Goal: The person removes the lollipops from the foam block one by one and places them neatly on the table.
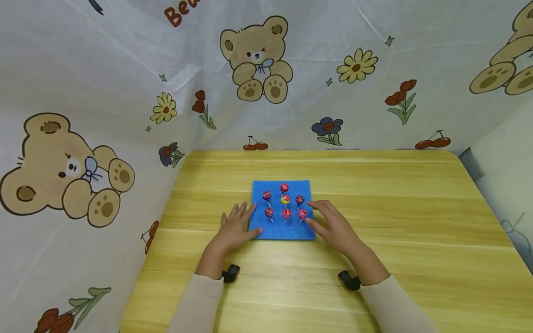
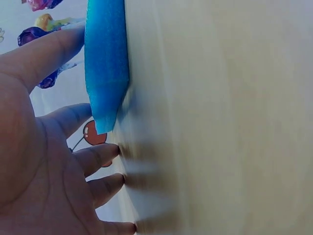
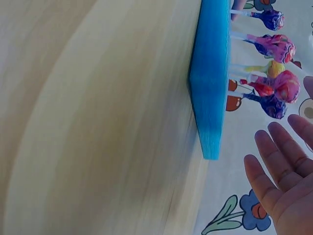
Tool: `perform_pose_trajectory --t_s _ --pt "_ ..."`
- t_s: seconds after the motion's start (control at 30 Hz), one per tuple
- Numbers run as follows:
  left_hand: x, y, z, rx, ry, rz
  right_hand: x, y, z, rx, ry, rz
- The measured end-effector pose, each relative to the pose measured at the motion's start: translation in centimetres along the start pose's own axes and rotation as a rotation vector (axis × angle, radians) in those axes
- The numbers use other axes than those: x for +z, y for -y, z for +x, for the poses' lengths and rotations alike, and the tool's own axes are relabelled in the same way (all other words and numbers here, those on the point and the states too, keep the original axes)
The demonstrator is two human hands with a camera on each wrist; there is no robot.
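Several wrapped lollipops stand stick-down in a flat blue foam block [image 1: 276, 232] on the table. A red lollipop [image 1: 284, 188] is at the back, a yellow lollipop [image 1: 285, 199] in the middle, and a pink lollipop [image 1: 301, 213] at the front right. At the block's left edge my left hand [image 1: 234, 232] spreads its fingers, thumb and index finger resting on the foam, the other fingertips on the table. My right hand [image 1: 336, 227] hovers by the right edge with fingers extended and nothing in it, its fingertips beside the right-hand lollipops. In the right wrist view its palm [image 3: 298, 196] shows.
The wooden table [image 1: 416, 222] extends on both sides of the block. Behind and to the left hangs a white cloth [image 1: 308, 27] printed with bears and flowers. Black wrist cameras sit under both wrists, the right camera [image 1: 349, 280] near the sleeve cuff.
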State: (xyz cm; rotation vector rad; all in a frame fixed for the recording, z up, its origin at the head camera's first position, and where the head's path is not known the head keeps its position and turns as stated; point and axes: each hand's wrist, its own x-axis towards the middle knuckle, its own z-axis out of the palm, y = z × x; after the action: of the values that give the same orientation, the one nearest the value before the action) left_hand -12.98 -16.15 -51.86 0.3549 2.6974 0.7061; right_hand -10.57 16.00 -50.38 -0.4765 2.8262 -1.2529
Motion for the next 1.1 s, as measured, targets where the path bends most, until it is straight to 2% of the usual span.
perform_pose_trajectory --t_s 0.27,0.67,1.1 --pt "0.2 0.1 -0.1 -0.017 0.01 -0.003 0.8 0.8 0.6 0.003 0.019 0.041" --pt "0.1 0.2 0.1 -0.019 0.036 -0.009 1.7 1.1 1.0 0.022 -0.002 0.087" --pt "0.0 0.4 0.2 -0.021 0.042 -0.027 2.1 1.3 0.9 -0.006 -0.004 0.138"
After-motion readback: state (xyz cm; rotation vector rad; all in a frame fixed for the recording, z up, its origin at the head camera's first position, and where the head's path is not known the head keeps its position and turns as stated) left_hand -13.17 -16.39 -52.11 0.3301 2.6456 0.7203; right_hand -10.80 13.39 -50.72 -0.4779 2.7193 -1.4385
